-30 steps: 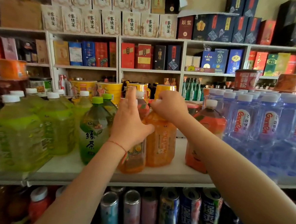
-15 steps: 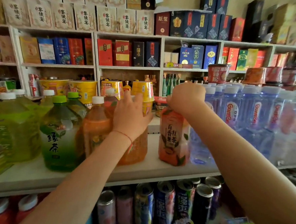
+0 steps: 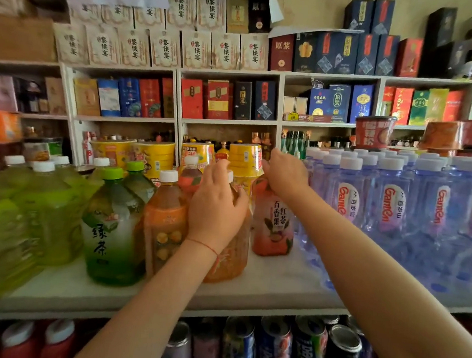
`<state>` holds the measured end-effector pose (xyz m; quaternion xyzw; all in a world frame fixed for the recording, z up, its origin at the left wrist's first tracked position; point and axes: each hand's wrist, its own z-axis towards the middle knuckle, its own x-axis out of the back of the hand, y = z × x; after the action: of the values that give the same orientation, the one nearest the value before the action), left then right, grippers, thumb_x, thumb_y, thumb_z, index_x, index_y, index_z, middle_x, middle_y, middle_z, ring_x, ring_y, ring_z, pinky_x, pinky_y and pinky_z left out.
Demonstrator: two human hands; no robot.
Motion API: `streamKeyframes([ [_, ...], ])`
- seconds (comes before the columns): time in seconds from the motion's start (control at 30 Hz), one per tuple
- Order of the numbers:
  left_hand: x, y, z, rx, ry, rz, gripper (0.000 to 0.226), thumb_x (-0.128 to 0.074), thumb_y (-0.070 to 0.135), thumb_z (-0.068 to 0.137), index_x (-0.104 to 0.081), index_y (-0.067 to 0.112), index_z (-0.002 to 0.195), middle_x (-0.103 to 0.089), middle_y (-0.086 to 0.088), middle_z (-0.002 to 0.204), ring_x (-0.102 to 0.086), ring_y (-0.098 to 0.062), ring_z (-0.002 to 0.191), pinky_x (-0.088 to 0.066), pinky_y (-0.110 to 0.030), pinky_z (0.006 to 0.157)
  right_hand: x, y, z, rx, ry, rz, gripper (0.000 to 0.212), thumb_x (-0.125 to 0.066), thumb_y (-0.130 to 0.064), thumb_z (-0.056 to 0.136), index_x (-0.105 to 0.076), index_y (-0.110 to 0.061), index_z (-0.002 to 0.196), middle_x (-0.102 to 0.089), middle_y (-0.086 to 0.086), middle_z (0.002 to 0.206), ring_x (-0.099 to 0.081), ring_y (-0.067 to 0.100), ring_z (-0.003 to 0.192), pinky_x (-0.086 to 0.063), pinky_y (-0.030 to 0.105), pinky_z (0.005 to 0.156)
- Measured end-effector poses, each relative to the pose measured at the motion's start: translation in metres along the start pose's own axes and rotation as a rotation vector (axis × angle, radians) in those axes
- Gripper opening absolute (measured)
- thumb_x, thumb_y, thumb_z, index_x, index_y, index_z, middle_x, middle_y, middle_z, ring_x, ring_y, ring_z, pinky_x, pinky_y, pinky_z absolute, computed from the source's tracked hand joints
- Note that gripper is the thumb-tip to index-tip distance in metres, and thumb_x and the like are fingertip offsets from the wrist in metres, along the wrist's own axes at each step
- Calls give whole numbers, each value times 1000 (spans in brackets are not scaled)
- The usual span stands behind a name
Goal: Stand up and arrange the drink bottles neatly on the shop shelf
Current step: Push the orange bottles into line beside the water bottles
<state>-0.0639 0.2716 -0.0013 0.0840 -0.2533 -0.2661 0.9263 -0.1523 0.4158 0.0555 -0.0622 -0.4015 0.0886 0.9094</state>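
Upright drink bottles fill the white shelf (image 3: 275,279). My left hand (image 3: 216,205) is wrapped around the shoulder of an orange drink bottle (image 3: 230,258), hiding most of it. My right hand (image 3: 285,172) is closed over the cap of a red tea bottle (image 3: 273,226) just to its right. Left of my hand stand a second orange bottle (image 3: 164,224) with a white cap and a green tea bottle (image 3: 114,226).
Yellow-green bottles (image 3: 45,213) crowd the shelf's left end and blue water bottles (image 3: 389,206) pack the right. Yellow cup tubs (image 3: 244,157) stand behind the orange bottles. Cans (image 3: 273,349) line the shelf below. Boxed goods fill the wall shelves (image 3: 227,121) behind.
My right hand left the orange bottle's top and took the red tea bottle's cap. That bottle now stands close beside the orange one. My left hand stays on the orange bottle.
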Motion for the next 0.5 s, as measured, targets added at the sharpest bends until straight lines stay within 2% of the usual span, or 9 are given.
streamKeyframes([
  [0.13, 4, -1, 9, 161, -39, -42, 36, -55, 29, 101, -47, 11, 131, -57, 2, 96, -55, -16, 84, -45, -29, 69, 2, -5, -1, 24, -55, -119, 25, -45, -24, 103, -55, -10, 120, -63, 15, 113, -61, 34, 101, -48, 40, 72],
  [0.23, 2, -3, 21, 245, -100, -44, 35, -49, 34, 104, -49, 9, 129, -55, 3, 93, -60, -19, 87, -42, -29, 69, 14, -6, -23, 90, 116, -215, 30, -47, -17, 97, -49, -9, 126, -49, 18, 124, -49, 34, 113, -44, 43, 86],
  [0.3, -2, -3, 26, 276, -119, -1, 34, -46, 40, 105, -51, 9, 120, -58, 0, 91, -63, -22, 87, -48, -33, 68, 22, -6, -42, 138, 207, 26, 28, -44, -12, 95, -53, -7, 121, -49, 16, 121, -47, 32, 110, -42, 42, 89],
  [0.4, -5, -2, 27, 255, -134, 59, 36, -46, 45, 104, -51, 11, 112, -60, -3, 91, -60, -22, 84, -54, -38, 73, 28, -4, -70, 120, 48, 490, 25, -43, -11, 99, -60, -9, 116, -51, 5, 115, -48, 18, 101, -43, 26, 80],
  [0.47, -5, -1, 25, 218, -120, 13, 34, -48, 47, 102, -53, 13, 105, -61, -3, 91, -60, -23, 84, -52, -38, 72, 24, -2, -83, 103, 0, 609, 22, -43, -14, 101, -61, -11, 113, -54, -2, 109, -50, 12, 94, -38, 15, 70],
  [0.5, -7, 2, 22, 194, -113, -37, 32, -50, 46, 102, -53, 15, 101, -61, -1, 89, -59, -21, 82, -50, -35, 68, 22, -1, -87, 77, -11, 666, 21, -43, -17, 102, -62, -12, 110, -57, -2, 104, -52, 13, 90, -39, 16, 68],
])
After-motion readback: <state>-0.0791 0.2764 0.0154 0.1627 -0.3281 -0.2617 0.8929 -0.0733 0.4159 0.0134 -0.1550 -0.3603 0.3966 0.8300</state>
